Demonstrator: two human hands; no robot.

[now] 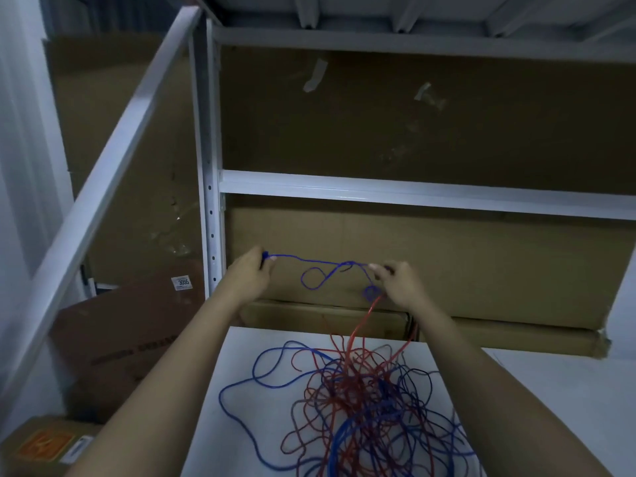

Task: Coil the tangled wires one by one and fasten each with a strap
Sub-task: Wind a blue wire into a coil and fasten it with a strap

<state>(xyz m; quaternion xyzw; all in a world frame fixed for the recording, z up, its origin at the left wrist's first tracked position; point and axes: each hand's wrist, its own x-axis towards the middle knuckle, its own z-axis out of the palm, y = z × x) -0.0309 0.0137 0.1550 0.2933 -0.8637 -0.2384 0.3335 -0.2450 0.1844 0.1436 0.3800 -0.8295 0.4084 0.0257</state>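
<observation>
1. We see a blue wire (318, 266) stretched in the air between both raised hands, with a loop hanging from its middle and a smaller curl near the right end.
2. Our left hand (249, 275) pinches the wire's end, fingers curled round it.
3. Our right hand (399, 284) pinches the other part of the wire, fingers curled; a red wire (364, 318) rises to this hand from below.
4. The tangle of red and blue wires (364, 407) lies below the hands on a white table (241, 356), with one blue strand looping out wide to the left.
5. Behind the table stands a white metal shelf frame (378, 191), backed by brown cardboard (413, 125) bearing scraps of tape.
6. To the left leans a cardboard box (137, 332) with a small white label (181, 282) reading "3055"; the dark print lower on it is too blurred for us to read.
7. At the lower left another box carries an orange sticker (44, 444) whose marking we cannot make out.
</observation>
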